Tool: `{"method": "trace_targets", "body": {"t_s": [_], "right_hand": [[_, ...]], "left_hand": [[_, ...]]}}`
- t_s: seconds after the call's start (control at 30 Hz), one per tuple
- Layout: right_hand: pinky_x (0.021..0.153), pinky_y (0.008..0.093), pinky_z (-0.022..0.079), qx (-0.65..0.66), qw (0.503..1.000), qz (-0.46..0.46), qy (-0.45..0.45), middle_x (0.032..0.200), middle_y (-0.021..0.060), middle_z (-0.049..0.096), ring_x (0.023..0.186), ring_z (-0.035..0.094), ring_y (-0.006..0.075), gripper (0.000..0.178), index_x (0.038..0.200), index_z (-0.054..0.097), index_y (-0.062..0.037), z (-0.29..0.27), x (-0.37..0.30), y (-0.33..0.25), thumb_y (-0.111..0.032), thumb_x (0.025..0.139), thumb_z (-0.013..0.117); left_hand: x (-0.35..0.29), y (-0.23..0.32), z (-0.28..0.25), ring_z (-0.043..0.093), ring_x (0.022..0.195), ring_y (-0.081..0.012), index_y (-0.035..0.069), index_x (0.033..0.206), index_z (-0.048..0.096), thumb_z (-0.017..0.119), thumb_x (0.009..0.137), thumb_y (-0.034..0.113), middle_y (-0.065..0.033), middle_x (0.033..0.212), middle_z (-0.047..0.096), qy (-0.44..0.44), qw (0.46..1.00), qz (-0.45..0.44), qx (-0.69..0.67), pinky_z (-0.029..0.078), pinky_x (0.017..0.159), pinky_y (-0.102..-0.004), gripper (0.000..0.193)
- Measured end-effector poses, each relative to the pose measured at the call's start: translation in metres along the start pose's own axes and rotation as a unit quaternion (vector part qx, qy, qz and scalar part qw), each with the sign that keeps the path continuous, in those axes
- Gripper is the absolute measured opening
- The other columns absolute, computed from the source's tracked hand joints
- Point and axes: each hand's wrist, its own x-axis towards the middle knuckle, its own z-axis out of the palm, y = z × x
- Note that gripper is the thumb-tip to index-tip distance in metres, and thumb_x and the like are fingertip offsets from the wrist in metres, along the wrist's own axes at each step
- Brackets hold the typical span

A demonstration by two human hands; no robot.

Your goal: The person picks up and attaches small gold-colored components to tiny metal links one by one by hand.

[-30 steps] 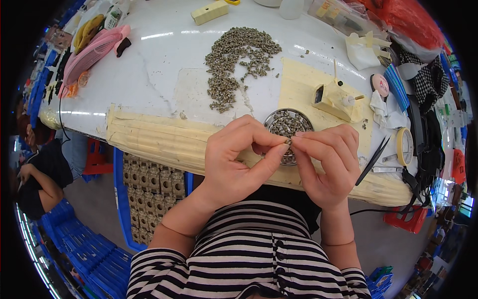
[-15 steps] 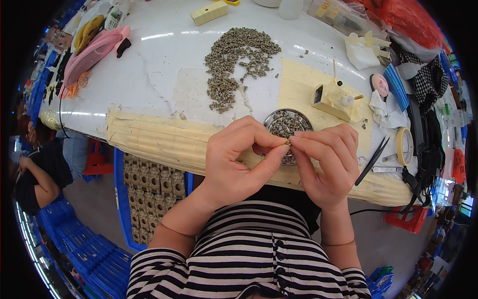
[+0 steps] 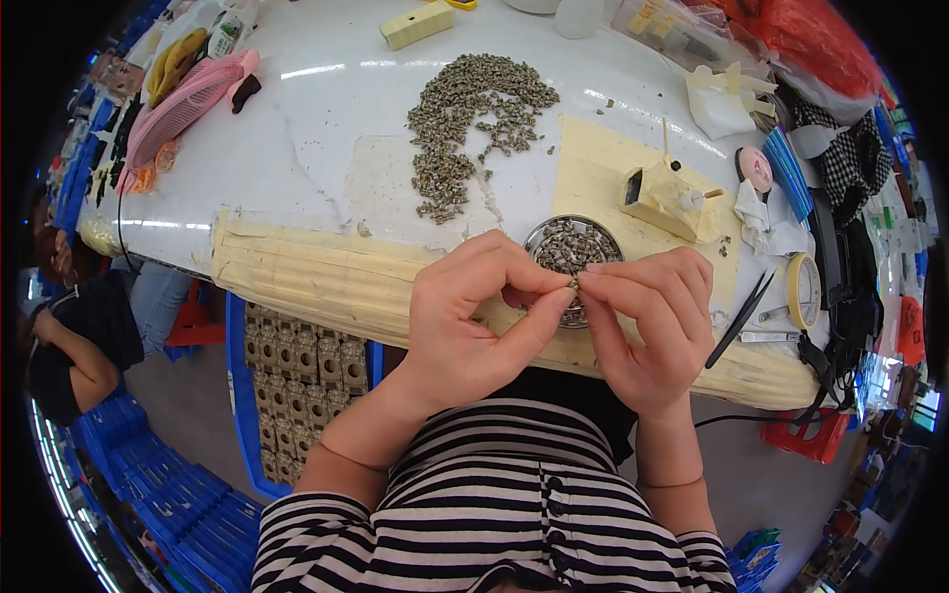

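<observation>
- The left hand (image 3: 470,321) has its thumb and forefinger pinched narrow, tips together on a small metal piece (image 3: 573,284).
- The right hand (image 3: 654,326) meets the same piece from the right, its fingertips also drawn close together on it; the piece is too small and too covered to tell its exact shape.
- That piece is held just above the near part of a round metal dish (image 3: 572,217), which is filled with small metal parts (image 3: 568,245). The hands partly hide the dish.
- Beyond the dish, a curved pile (image 3: 445,114) of similar parts lies spread on the white table (image 3: 316,128).
- Cream tape (image 3: 316,267) covers the table's near edge.
- Right of the dish stands a tape-wrapped block (image 3: 672,211) with thin sticks rising from it.
- Black tweezers (image 3: 741,321) lie just beside the right hand, near a tape roll (image 3: 794,290).
- Below the table edge, left of the person's body, a blue crate (image 3: 237,385) holds rows of metal blocks (image 3: 297,361) with round holes.
- At the far left, a seated co-worker (image 3: 89,341) in dark clothing shows a bent arm, near a red stool (image 3: 198,321).
</observation>
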Motion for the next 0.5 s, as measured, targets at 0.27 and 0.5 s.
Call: {"method": "trace_targets", "body": {"t_s": [0.27,0.5], "right_hand": [[0.077,0.0336,0.041,0.001,1.0,-0.001,-0.007,0.086,0.0006,0.069,0.076,0.06,0.0196,0.023,0.089,0.073,-0.0095,-0.0005,0.0007,-0.0011,-0.003,0.068,0.08],[0.076,0.0339,0.041,-0.005,1.0,0.003,-0.001,0.086,0.0009,0.068,0.076,0.06,0.0195,0.023,0.089,0.072,-0.0096,-0.0005,0.0004,0.0004,-0.003,0.068,0.081]], "left_hand": [[0.0008,0.0013,0.001,0.057,0.073,-0.0112,-0.003,0.09,0.07,0.071,0.08,-0.011,-0.0067,0.083,0.062,0.008,1.0,0.008,0.003,0.044,0.065,-0.0223,0.013],[0.0011,0.0018,0.0,0.057,0.073,-0.011,-0.003,0.09,0.07,0.071,0.08,-0.01,-0.0063,0.083,0.062,-0.001,1.0,-0.006,0.006,0.044,0.065,-0.0224,0.012]]}}
